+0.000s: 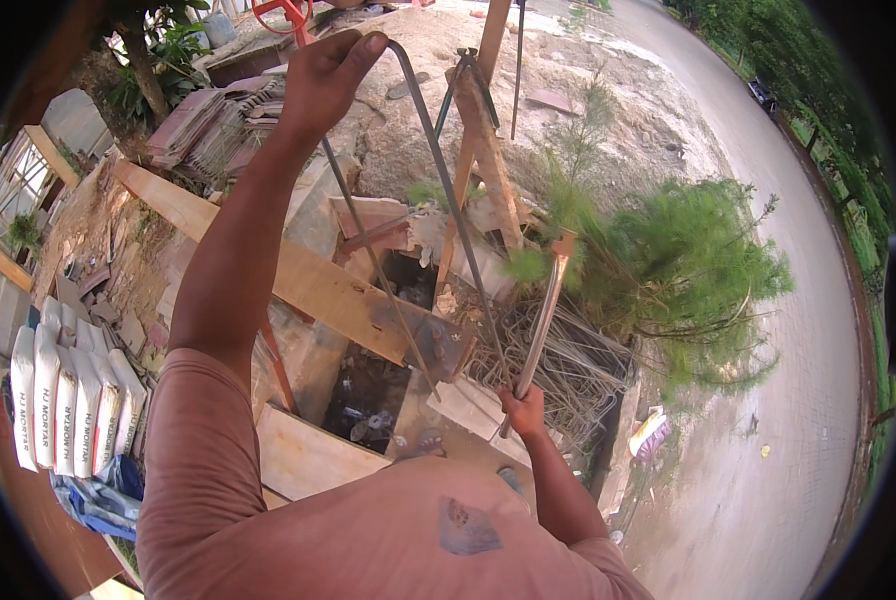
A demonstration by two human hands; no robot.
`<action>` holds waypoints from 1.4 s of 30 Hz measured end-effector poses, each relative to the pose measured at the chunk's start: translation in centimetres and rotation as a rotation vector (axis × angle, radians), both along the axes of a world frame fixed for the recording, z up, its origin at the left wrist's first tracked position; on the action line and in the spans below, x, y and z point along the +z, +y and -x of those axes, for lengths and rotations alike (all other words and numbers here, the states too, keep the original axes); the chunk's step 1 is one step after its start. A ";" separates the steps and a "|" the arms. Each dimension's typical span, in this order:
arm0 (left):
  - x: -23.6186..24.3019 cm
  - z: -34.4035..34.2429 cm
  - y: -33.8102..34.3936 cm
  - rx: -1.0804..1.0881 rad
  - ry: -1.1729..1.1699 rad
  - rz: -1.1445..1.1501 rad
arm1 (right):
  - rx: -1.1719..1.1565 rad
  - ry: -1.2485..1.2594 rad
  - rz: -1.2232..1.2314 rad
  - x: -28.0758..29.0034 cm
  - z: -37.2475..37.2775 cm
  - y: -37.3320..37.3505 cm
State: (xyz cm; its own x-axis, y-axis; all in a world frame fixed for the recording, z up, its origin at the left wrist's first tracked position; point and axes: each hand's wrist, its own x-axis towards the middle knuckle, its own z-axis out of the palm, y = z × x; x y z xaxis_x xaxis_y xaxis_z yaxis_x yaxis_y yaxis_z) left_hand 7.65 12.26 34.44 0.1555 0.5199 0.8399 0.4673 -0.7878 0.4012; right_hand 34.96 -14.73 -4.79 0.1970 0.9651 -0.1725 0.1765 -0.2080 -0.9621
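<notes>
My left hand (326, 80) is raised at the upper left, its fingers closed round the top of a dark metal rod (446, 180) that bends beside my thumb. The rod slants down to my right hand (524, 408), which is wrapped round a shiny metal pipe (545, 320). Whether my right fingers also grip the rod's lower end is hard to see. A second thin rod (378, 265) runs down from behind my left forearm; I cannot tell if it joins the first. Just beyond my right hand lies a heap of bent metal bars (568, 370).
A wide wooden plank (343, 300) crosses in front of me, above a dark opening (368, 385) with debris. Upright timbers (493, 155) stand ahead. A green shrub (678, 270) leans at the right, beside a paved road (748, 430). White bags (78, 395) are stacked at the left.
</notes>
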 end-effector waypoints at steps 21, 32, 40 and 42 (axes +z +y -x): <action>-9.5 17.3 2.5 0.605 0.126 0.401 | -0.052 -0.287 -0.074 9.4 -1.7 -1.3; -32.4 26.5 -2.8 0.840 0.298 0.753 | 0.132 -0.623 0.075 8.7 -1.2 1.0; -34.2 20.6 -5.2 0.729 0.688 0.696 | 0.090 -0.523 0.246 8.8 -1.9 0.6; -33.5 19.9 -5.9 0.767 0.734 0.756 | 0.107 -0.518 0.269 9.3 -1.7 1.1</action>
State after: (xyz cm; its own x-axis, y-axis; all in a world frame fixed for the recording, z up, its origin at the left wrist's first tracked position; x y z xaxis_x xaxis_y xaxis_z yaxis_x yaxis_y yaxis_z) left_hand -12.27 6.32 0.90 -0.0955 0.9843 0.1482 0.9928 0.0835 0.0858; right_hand 36.61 -13.62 4.49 0.2249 0.9198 -0.3216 0.6423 -0.3882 -0.6609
